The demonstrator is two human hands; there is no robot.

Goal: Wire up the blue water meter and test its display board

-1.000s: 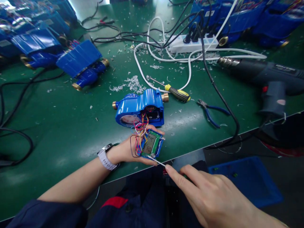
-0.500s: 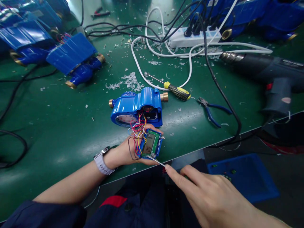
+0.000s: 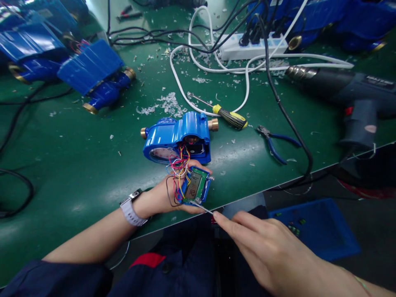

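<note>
My left hand [image 3: 161, 196] grips a small green circuit board [image 3: 195, 186] with an LCD, set in a blue frame, near the table's front edge. A bundle of coloured wires [image 3: 177, 169] runs from the board up into an open blue meter housing [image 3: 176, 138] lying on the green mat. My right hand [image 3: 272, 251] is closed round a thin metal tool [image 3: 202, 207]; its tip touches the board's lower edge. A white watch sits on my left wrist.
A yellow-and-black screwdriver [image 3: 227, 116] and blue-handled pliers [image 3: 275, 144] lie right of the housing. A dark heat gun [image 3: 349, 95] rests at far right, a power strip [image 3: 247, 47] with tangled cables at the back. More blue meters [image 3: 93, 78] sit at left. A blue tray [image 3: 312, 231] is below the table.
The view has shifted slightly; my left hand with the board and my right hand with the tool stay together, both a little higher and further left in the picture.
</note>
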